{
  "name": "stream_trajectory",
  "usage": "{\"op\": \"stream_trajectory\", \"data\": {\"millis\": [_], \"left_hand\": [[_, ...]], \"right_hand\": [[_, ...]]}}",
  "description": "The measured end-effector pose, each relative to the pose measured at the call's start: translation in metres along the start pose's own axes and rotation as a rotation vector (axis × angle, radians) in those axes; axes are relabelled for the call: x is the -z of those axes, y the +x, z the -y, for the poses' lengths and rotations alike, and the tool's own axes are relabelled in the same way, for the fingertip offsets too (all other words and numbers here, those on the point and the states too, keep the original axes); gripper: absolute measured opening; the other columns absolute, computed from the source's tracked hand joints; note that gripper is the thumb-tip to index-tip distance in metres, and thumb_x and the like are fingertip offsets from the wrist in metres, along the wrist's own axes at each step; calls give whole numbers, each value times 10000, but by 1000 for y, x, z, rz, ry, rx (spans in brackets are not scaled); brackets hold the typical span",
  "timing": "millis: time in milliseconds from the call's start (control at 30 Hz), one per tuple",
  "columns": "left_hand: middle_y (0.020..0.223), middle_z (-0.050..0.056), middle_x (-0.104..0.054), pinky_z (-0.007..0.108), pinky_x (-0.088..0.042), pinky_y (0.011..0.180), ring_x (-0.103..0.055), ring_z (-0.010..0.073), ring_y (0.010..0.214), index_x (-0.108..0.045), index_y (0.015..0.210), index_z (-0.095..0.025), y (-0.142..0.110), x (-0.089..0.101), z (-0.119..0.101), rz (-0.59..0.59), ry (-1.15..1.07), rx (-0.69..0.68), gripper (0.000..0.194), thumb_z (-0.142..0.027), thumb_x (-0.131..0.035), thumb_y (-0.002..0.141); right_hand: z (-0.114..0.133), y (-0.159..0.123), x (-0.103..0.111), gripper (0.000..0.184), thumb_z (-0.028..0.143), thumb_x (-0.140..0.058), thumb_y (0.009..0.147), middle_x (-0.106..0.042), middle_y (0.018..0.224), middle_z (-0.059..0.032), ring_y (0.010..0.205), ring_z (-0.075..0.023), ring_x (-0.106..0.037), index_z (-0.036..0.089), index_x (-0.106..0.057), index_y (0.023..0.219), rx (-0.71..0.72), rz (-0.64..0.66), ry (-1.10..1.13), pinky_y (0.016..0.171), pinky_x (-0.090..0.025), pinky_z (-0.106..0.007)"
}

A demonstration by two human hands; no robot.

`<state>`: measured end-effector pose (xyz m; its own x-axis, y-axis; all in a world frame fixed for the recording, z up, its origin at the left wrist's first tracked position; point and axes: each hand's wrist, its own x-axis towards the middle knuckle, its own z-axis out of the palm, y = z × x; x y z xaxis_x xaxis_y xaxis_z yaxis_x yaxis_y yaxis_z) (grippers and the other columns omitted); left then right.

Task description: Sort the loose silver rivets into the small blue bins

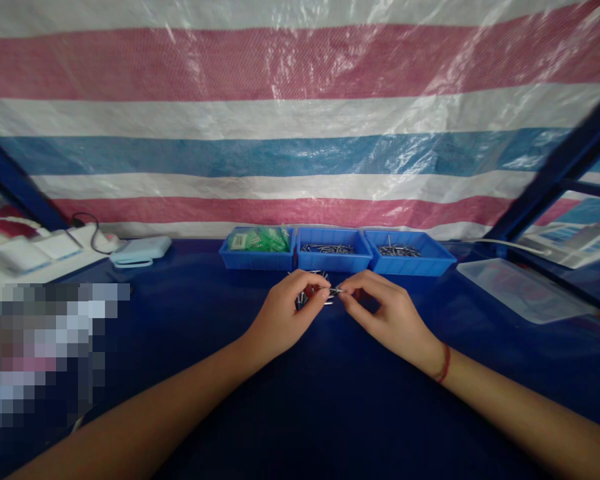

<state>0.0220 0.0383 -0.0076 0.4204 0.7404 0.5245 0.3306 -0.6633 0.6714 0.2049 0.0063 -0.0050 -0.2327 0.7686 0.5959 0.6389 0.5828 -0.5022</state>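
Note:
In front of the bins, my left hand (283, 313) and my right hand (393, 317) meet fingertip to fingertip. Between them is a thin, shiny metal pin-like piece (335, 291), pinched by the thumb and finger of each hand. Its exact kind is too small to make out. A loose pile of similar slim metal pieces (301, 301) lies on the table just behind and under my left hand, which partly hides it. A red cord bracelet (446, 363) circles my right wrist.
Three blue bins stand behind my hands: the left bin (257, 262) holds green plastic packets, while the middle bin (335, 263) and right bin (415, 267) hold metal pieces. A power strip (50, 252) and light-blue case (143, 250) sit left; a clear plastic lid (523, 293) lies right.

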Motion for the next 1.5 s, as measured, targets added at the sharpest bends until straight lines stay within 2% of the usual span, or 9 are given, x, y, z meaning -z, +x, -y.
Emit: {"op": "stream_trajectory", "data": {"millis": [333,433,533,667,767,933,1100,1233,1500], "left_hand": [[880,10,-649,291,-449,759,-585,149,821,-593,972,-209,0,-1,3,39,63,37,138,-250,-504,875],[931,22,-638,337,-426,820,-567,171,886,-552,1070,-216,-2,-2,4,-29,170,31,218,-216,-533,853],[955,30,-634,370,-404,814,-540,206,930,-569,992,-205,-4,-3,2,19,338,22,175,-176,-521,826],[989,42,-615,395,-385,769,-514,248,949,-579,942,-208,-7,-2,-3,94,533,29,175,-196,-530,774],[1013,55,-593,405,-377,758,-506,261,961,-601,905,-209,-10,0,-5,131,611,24,158,-219,-526,768],[1035,61,-570,401,-385,750,-506,259,956,-631,894,-213,-11,0,-1,181,636,27,159,-225,-502,801],[1021,51,-569,383,-398,749,-509,242,943,-641,857,-215,-10,-2,3,182,615,61,165,-236,-477,849],[1023,43,-569,383,-396,767,-507,230,941,-632,853,-212,-10,-3,6,202,578,76,158,-227,-475,860],[969,31,-597,389,-363,822,-514,199,940,-562,883,-203,-9,-2,-1,97,443,-26,99,-220,-464,889]], "right_hand": [[2,5,16,83,183,-536,840,-654,791,-38,749,-164,-605,202,-616,827,222,-55,-130,717,-479,-310],[-14,14,35,113,229,-525,848,-655,765,-49,722,-180,-602,199,-620,794,146,-210,-297,712,-464,-324],[-42,21,57,179,290,-516,848,-651,740,-72,676,-197,-594,169,-641,805,-99,-412,-504,664,-445,-333],[-75,21,71,237,340,-528,818,-685,804,-111,761,-281,-610,161,-684,815,-329,-235,-752,632,-418,-375],[-81,18,69,281,372,-519,818,-686,915,-134,872,-335,-591,165,-689,905,-348,-209,-842,648,-410,-401],[-59,18,51,217,308,-521,834,-682,925,-102,897,-276,-582,166,-670,903,-145,-169,-657,778,-415,-414],[-18,10,21,165,229,-501,867,-678,849,-48,812,-181,-590,175,-646,810,51,103,-331,798,-429,-346],[3,-1,3,153,246,-529,860,-668,933,-49,870,-191,-582,185,-644,941,99,276,-287,802,-431,-360],[3,-1,-2,155,202,-511,876,-669,839,-45,798,-171,-600,189,-664,860,38,226,-129,761,-467,-335]]}}
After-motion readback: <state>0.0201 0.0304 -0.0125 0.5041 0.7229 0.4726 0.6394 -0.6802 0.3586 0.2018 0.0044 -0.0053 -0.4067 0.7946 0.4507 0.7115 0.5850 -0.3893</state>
